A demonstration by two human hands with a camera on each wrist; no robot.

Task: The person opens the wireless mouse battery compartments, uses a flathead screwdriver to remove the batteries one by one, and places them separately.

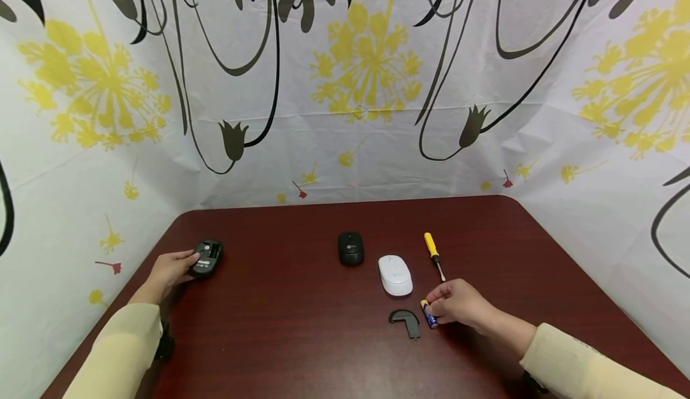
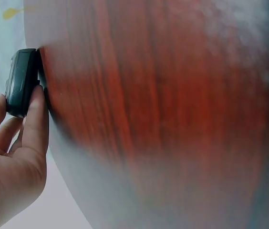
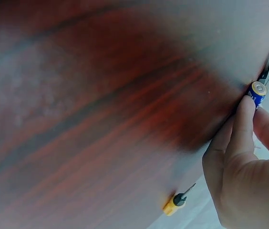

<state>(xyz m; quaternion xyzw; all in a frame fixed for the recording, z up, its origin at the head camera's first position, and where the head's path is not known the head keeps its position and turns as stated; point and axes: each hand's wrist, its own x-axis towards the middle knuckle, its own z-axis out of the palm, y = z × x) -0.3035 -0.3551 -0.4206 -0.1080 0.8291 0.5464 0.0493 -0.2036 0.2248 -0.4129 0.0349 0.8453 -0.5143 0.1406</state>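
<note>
At the table's left side my left hand [image 1: 171, 272] pinches a black computer mouse [image 1: 206, 259], its underside facing up with the battery bay uncovered. In the left wrist view the same mouse [image 2: 22, 83] is seen edge-on between thumb and fingers. My right hand [image 1: 460, 304] pinches a blue and yellow battery [image 1: 429, 315] at the tabletop. The right wrist view shows one end of that battery [image 3: 258, 89] between finger and thumb. Just left of it lies a dark battery cover [image 1: 408, 321], curved with a straight leg.
A white mouse [image 1: 396, 275] lies beyond the cover, and another black mouse [image 1: 351, 248] is farther back to its left. Beyond my right hand lies a screwdriver [image 1: 432, 249] with a yellow handle. A patterned cloth [image 1: 345, 147] hangs behind the dark red table [image 1: 269, 327].
</note>
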